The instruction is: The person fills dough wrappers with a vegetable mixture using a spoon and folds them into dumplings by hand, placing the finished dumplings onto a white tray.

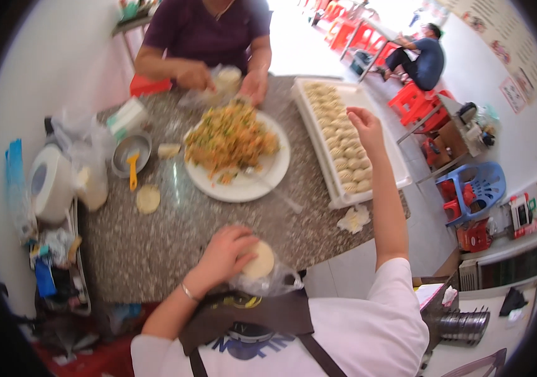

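My left hand (229, 254) rests at the near table edge, its fingers curled over the rim of round dumpling wrappers (260, 260). A clear plastic bag (268, 282) lies under and around them. Out to the right, my right hand (365, 127) hovers over a white tray (398, 165) holding rows of pleated dumplings (336, 136). Its thumb and fingertips are slightly apart, with no dumpling visible between them. Between my hands and the co-worker, a large white plate (230, 192) bears a mound of chopped vegetable filling (228, 136). A metal spoon (268, 184) leans on its near rim.
Across the table, a co-worker's hands (197, 77) are beside another bag of wrappers (228, 80). A metal bowl (142, 146) with a yellow-handled tool (132, 169) stands left, near a single wrapper (148, 199). Crumpled tissue (354, 219) lies by the tray. A kitchen scale (51, 184) borders the left side.
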Demonstrator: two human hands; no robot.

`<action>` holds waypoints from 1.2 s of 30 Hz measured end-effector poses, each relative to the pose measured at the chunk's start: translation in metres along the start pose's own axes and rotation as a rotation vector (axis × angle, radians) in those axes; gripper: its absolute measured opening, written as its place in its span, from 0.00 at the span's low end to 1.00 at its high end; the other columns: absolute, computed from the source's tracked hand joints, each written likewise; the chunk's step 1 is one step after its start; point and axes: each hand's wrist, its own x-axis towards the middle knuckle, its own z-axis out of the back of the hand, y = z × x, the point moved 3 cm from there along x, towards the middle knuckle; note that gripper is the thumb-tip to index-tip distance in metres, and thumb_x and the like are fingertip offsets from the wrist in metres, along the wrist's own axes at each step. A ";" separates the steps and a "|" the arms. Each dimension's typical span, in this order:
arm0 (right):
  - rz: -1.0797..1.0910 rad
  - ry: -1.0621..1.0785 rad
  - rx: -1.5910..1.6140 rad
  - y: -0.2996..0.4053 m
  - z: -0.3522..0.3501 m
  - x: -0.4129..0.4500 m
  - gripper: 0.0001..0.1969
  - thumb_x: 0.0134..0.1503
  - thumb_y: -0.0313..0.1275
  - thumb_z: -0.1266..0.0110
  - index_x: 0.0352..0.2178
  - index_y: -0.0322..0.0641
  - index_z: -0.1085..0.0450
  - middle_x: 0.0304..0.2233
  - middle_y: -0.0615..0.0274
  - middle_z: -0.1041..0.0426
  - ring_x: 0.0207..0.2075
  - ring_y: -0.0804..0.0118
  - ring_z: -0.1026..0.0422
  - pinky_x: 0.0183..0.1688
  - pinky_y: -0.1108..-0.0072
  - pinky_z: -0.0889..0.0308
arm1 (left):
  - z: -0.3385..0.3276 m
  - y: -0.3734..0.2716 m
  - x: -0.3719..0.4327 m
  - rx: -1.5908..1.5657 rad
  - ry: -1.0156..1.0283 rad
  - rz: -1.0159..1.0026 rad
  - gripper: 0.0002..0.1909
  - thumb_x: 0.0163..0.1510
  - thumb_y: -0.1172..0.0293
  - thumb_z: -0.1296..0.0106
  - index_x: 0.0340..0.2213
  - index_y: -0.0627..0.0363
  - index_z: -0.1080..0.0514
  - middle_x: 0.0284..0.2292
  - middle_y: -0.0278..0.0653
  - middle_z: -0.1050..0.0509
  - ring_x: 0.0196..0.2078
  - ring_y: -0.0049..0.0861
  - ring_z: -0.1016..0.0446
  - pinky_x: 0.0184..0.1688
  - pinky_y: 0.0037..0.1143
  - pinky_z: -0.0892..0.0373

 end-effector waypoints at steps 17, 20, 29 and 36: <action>0.311 0.337 -0.221 0.075 -0.149 -0.271 0.10 0.43 0.24 0.39 0.30 0.39 0.27 0.34 0.62 0.28 0.40 0.57 0.31 0.46 0.68 0.38 | -0.001 0.005 -0.037 -0.018 -0.249 0.172 0.12 0.45 0.73 0.41 0.34 0.59 0.25 0.42 0.43 0.27 0.48 0.43 0.31 0.51 0.36 0.36; 0.300 0.349 -0.184 0.076 -0.149 -0.271 0.08 0.43 0.24 0.39 0.28 0.40 0.28 0.33 0.62 0.29 0.39 0.57 0.31 0.46 0.68 0.40 | 0.001 -0.003 -0.035 0.025 -0.239 0.159 0.13 0.44 0.72 0.40 0.34 0.59 0.25 0.43 0.43 0.28 0.50 0.44 0.32 0.52 0.37 0.36; 0.235 0.369 -0.248 0.079 -0.152 -0.266 0.08 0.42 0.24 0.39 0.26 0.41 0.29 0.32 0.61 0.29 0.40 0.57 0.32 0.47 0.67 0.41 | -0.004 0.001 -0.041 -0.034 -0.215 0.155 0.14 0.43 0.69 0.38 0.34 0.56 0.26 0.46 0.43 0.30 0.53 0.44 0.35 0.55 0.38 0.39; 0.266 0.674 0.098 0.093 -0.131 -0.249 0.09 0.45 0.23 0.41 0.31 0.39 0.28 0.36 0.58 0.28 0.44 0.54 0.32 0.48 0.67 0.37 | 0.013 -0.013 -0.033 -0.173 -0.166 -0.026 0.08 0.47 0.75 0.42 0.32 0.58 0.28 0.43 0.41 0.27 0.51 0.40 0.31 0.54 0.36 0.37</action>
